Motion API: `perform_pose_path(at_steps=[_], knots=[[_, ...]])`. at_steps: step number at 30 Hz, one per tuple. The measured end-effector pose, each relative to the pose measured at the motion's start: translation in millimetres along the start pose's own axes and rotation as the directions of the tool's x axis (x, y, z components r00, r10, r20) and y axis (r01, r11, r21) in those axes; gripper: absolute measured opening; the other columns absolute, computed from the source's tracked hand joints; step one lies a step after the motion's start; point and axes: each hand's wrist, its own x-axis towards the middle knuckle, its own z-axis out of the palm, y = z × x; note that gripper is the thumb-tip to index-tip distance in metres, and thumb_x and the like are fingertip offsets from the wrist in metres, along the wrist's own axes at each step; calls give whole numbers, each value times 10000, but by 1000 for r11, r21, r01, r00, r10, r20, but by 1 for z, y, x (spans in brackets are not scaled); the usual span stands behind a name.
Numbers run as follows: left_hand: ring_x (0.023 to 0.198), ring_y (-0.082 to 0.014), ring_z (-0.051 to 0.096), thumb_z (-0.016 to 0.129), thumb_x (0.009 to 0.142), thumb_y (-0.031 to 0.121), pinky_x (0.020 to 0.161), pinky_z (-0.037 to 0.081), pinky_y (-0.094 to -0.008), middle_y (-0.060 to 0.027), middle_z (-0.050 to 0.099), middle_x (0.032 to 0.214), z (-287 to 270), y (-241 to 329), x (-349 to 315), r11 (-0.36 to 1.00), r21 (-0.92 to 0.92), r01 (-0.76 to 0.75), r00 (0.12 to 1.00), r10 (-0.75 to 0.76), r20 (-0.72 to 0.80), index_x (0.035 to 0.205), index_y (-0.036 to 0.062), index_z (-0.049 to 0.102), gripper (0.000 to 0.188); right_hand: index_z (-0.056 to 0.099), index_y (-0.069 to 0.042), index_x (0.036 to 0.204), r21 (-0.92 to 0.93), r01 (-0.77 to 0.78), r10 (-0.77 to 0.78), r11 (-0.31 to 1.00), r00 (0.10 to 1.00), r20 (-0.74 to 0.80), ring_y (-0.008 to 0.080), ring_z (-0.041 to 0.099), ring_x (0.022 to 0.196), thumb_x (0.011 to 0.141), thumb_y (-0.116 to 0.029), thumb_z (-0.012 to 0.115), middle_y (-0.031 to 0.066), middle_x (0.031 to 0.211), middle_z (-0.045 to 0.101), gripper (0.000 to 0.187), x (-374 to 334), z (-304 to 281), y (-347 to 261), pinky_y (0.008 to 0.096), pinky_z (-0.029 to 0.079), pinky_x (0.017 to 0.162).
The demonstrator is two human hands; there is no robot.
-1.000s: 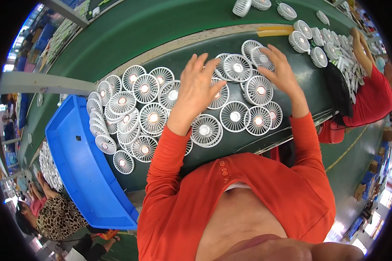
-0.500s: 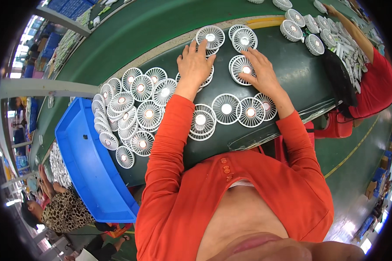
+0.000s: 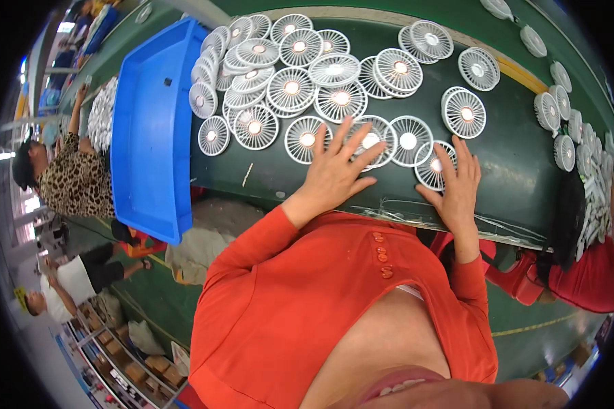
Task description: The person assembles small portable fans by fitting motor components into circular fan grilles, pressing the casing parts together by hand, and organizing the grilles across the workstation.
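Several round white fan grilles with spokes and pale round centres lie on the dark green work surface. My left hand [image 3: 331, 174] is open, its spread fingers resting at a near-row fan grille [image 3: 370, 140] and reaching toward the one on its left [image 3: 307, 138]. My right hand [image 3: 461, 192] is open too, thumb and fingers apart over the rightmost near-row grille [image 3: 431, 163]; they partly cover it. Between the hands lies another grille [image 3: 408, 141]. Beyond my right hand sits a small stack of grilles [image 3: 464, 113].
A blue plastic bin [image 3: 153, 61] stands left of a heap of overlapping grilles [image 3: 252, 75]. Assembled fan heads [image 3: 564, 151] and pale parts lie at the far right, near a person in red [image 3: 587, 279]. Plastic film [image 3: 416, 211] runs along the near edge. People work at the left.
My head view has turned, so the bin and heap sit higher. Both hands have come back from the far stacks to the near row of grilles.
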Motion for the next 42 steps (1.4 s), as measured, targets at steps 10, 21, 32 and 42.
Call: perform_pose_path(at_steps=[10,21,32,42], knots=[[1396,-385,252,733,785,276,1084,180,-616,-132,338,1482,11,-7,26,994,-81,74,987,-84,-137,1368,186,481,641,585,-70,1216,213,45,-8,976,985,-174,318,555,1145,745,-256,776,139,1201,614,541,53,-17,8,420,400,1016],[1220,-418,474,673,855,369,1020,390,-457,-276,465,1346,-32,-36,191,969,-247,-2,986,-39,-163,1353,-29,432,682,514,-126,1339,-46,-446,414,894,860,-298,379,573,1117,714,-464,773,228,1196,604,756,185,-9,143,452,468,935],[1019,-396,573,766,652,80,886,465,-446,-168,654,1034,15,-62,285,902,-432,4,981,-88,-175,1241,49,569,621,680,-61,1029,141,-109,174,984,743,-647,285,650,841,745,-190,774,113,939,655,326,202,-16,114,361,513,748],[1280,-365,439,730,759,194,1049,375,-429,-159,507,1375,-31,-81,194,966,-224,-132,991,134,-5,1262,128,596,525,703,-71,992,14,161,-157,987,975,-156,325,600,1010,793,-189,689,114,1073,659,232,195,-1,43,414,480,864]])
